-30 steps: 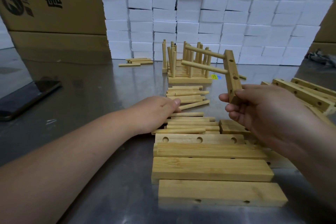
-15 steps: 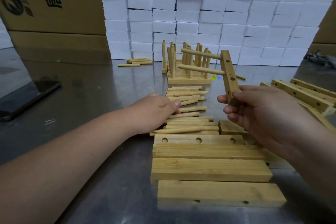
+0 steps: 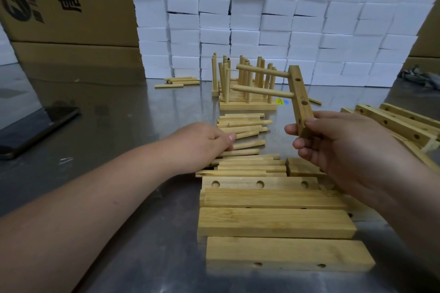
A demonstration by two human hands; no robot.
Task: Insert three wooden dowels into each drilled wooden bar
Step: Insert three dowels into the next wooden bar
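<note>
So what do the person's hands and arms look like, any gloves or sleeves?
Nothing worn shows. The left hand and right hand are bare, with no gloves, rings or watch visible. The left forearm and right forearm are bare too, with no sleeve in view.

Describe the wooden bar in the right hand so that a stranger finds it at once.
In front of the wall of white blocks, the right hand pinches one pale wooden bar by its lower end. It alone stands nearly upright in the air, with two round wooden dowels sticking out leftward.
</note>
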